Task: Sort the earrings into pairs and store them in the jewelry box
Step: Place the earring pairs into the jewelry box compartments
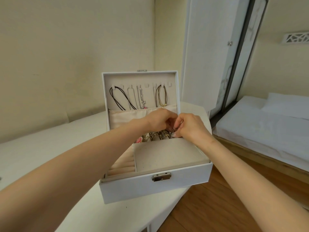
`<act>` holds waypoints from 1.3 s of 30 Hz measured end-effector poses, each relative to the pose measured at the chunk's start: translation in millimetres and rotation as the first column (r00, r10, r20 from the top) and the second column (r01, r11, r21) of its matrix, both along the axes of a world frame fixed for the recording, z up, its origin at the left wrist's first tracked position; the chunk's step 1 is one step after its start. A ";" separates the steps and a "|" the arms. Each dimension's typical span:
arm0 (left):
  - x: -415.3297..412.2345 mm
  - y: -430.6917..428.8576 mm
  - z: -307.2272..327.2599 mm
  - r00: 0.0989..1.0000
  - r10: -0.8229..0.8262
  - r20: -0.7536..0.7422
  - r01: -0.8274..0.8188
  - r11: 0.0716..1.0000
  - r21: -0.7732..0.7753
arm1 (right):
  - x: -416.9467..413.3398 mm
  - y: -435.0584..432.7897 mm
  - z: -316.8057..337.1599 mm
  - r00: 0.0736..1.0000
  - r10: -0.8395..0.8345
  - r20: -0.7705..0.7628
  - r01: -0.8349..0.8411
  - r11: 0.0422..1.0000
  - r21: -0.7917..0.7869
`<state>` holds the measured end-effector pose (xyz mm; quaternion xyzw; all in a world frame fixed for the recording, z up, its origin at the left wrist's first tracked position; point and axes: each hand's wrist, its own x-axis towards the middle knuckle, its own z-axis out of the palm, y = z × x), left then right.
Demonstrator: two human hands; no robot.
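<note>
A white jewelry box (155,186) stands open on a white table, its lid upright with necklaces (140,97) hanging inside. Several gold and pink earrings (150,136) lie in the back compartment. My left hand (160,121) and my right hand (190,126) meet above that compartment, fingertips pinched together on a small dark-and-silver earring (172,132). Which hand bears it I cannot tell exactly; both touch it. The large front tray compartment (167,156) holds nothing, and ring rolls (122,168) fill the front left.
The box sits near the right corner of the white table (50,156). Wooden floor (225,206) lies below on the right. A bed with a white mattress (267,131) and a mirrored wardrobe door (237,64) stand to the right.
</note>
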<state>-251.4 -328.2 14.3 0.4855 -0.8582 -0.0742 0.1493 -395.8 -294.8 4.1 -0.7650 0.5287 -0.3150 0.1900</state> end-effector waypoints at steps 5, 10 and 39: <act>1.3 3.6 2.1 0.997 0.008 0.078 0.000 0.995 -0.099 | 2.3 -1.4 -1.2 0.998 0.028 -0.057 -0.028 1.000 0.010; 2.4 7.2 1.6 0.995 0.019 0.094 -0.010 0.995 -0.101 | -2.3 -4.8 -1.9 0.999 0.039 -0.011 -0.039 0.999 0.018; 135.4 150.0 20.3 0.823 0.552 0.137 -0.551 0.833 -0.048 | 17.7 32.3 16.5 0.989 0.066 -0.129 -0.083 0.988 -0.131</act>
